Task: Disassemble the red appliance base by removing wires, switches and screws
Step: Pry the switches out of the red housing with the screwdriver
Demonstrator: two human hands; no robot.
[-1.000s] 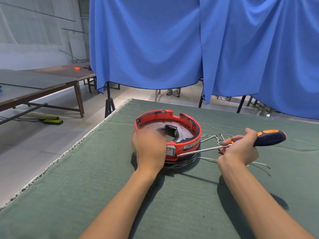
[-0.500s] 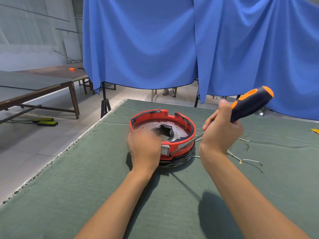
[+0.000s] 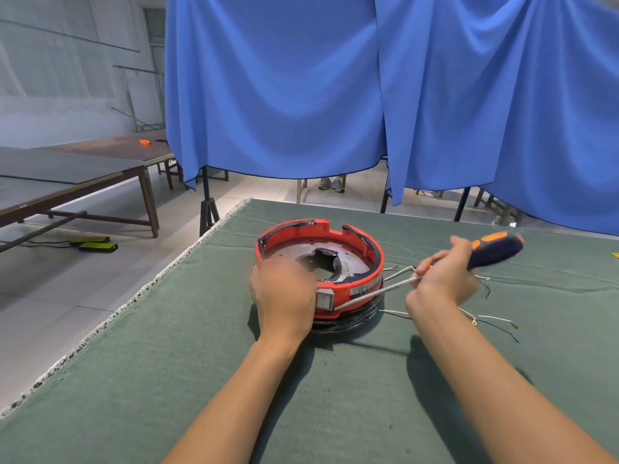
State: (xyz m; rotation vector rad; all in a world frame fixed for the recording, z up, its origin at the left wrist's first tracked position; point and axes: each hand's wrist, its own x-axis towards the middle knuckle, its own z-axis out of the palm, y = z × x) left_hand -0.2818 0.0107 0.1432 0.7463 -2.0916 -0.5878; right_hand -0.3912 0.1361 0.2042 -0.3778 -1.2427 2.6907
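Since half a second ago the right hand has dropped from its raised position, laying the screwdriver nearly flat again. On the left, the left hand, forearm reaching straight forward, grips the near left wall of the red base, fingers curled around the rim. The base sits mid-table on the green cloth. A white switch is on its near wall, and the screwdriver's metal tip touches the switch's right edge. The right hand is closed around the handle, its black-and-orange end pointing right. Loose wires lie on the cloth beyond that hand.
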